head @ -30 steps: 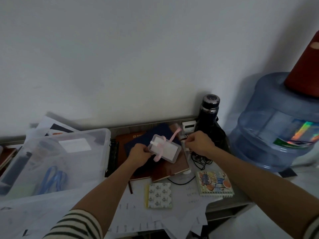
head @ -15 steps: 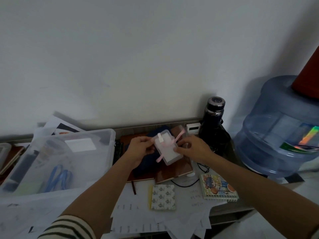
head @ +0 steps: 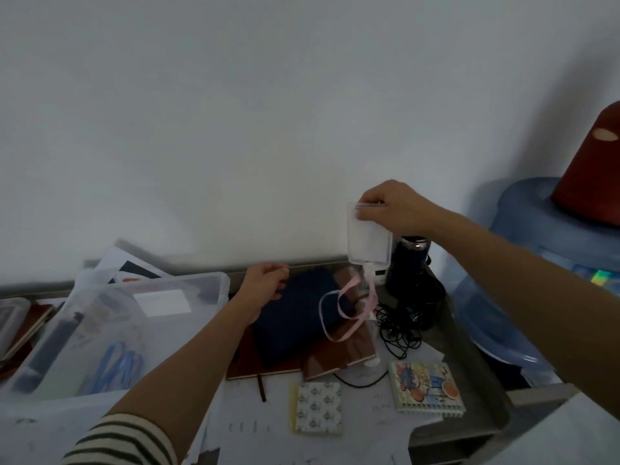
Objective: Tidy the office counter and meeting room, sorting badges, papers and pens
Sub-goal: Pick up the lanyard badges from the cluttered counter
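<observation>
My right hand (head: 392, 208) pinches the top edge of a clear plastic badge holder (head: 369, 241) and holds it up in front of the wall, above the counter. Its pink lanyard (head: 339, 312) hangs down in a loop over the notebooks. My left hand (head: 265, 285) hovers lower, by the far edge of a dark blue notebook (head: 295, 317), fingers loosely curled and holding nothing. White papers (head: 255, 421) lie spread on the counter under the notebooks.
A clear storage bin (head: 110, 330) with blue lanyards stands at left. Brown notebooks (head: 339, 357), two small patterned notepads (head: 317, 407) (head: 426, 385), a black cable (head: 399, 333) and a dark flask (head: 414, 263) crowd the counter. A blue water jug (head: 550, 263) stands at right.
My left hand let go of the badge holder and dropped toward the blue notebook. My right hand lifted the holder up and right, and the lanyard now dangles free.
</observation>
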{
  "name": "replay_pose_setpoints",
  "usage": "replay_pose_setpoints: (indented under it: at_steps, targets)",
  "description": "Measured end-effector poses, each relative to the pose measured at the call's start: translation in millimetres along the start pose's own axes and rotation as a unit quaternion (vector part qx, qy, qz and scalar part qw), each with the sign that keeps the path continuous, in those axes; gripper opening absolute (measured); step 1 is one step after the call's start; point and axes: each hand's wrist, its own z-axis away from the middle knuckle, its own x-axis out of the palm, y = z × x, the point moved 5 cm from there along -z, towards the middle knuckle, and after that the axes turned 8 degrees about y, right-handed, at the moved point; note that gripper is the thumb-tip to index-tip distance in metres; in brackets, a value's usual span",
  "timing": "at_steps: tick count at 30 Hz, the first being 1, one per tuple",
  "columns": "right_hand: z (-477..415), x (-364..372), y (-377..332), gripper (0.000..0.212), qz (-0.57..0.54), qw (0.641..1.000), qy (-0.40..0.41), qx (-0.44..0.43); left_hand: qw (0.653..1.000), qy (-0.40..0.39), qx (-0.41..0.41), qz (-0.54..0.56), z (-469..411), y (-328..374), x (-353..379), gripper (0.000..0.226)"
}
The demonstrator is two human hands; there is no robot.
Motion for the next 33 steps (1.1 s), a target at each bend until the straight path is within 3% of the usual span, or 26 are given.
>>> replay_pose_setpoints:
  at_steps: [3, 8, 12, 17, 21, 24, 29, 33]
  targets:
    - [-4, -8, -10, 0.031, -0.134, 0.990, 0.027, 0.028, 0.999, -0.040, -0.023, 0.029, 6, 6, 10, 0.019]
    - [-8, -15, -21, 0.015, -0.403, 0.908, 0.049, 0.100, 0.975, -0.148, -0.073, 0.150, 34, 12, 42, 0.036]
    - [-12, -26, -6, 0.012, -0.441, 0.881, 0.095, 0.140, 0.969, -0.211, -0.085, 0.097, 59, 3, 56, 0.032]
    - [3, -20, 39, 0.014, -0.447, 0.849, 0.169, 0.225, 0.985, -0.099, -0.037, 0.133, 45, 16, 0, 0.031]
    - [8, -14, 72, 0.016, -0.516, 0.751, 0.255, 0.324, 0.968, -0.051, 0.019, 0.245, 36, 82, -50, 0.053]
    - [9, -20, 87, 0.013, -0.543, 0.710, 0.285, 0.346, 0.952, -0.017, 0.063, 0.298, 35, 122, -92, 0.047]
    - [4, 15, 66, 0.006, -0.548, 0.742, 0.185, 0.338, 0.919, -0.008, 0.036, 0.393, 36, 114, -147, 0.043]
    - [2, 67, 29, 0.033, -0.499, 0.811, 0.038, 0.303, 0.875, 0.009, 0.024, 0.484, 33, 92, -193, 0.027]
